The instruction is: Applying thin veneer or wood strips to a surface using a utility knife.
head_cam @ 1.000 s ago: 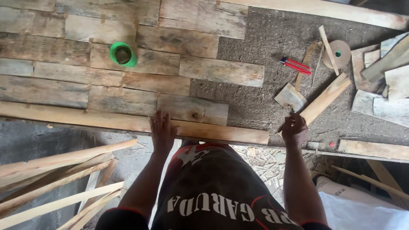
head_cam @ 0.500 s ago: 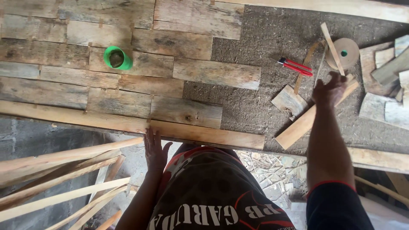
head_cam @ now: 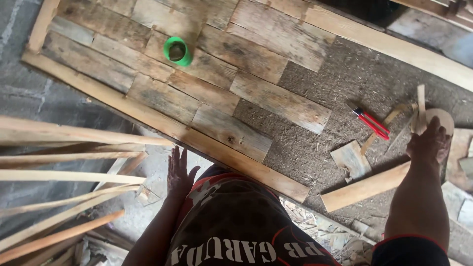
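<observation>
My right hand reaches out over a round tan disc on the brown fibre board, fingers curled down on it; whether it grips the disc I cannot tell. A loose plank lies just under my forearm. My left hand hangs open with fingers spread, just below the long edge batten of the panel. Weathered planks cover the left part of the board.
A green cup stands on the planks. Red-handled pliers and a small wood offcut lie near my right hand. Long thin wooden strips stack at the left. More offcuts lie at the right edge.
My right hand has swung from the panel's near edge up and right to the round disc. My left hand has come off the batten. The view has tilted.
</observation>
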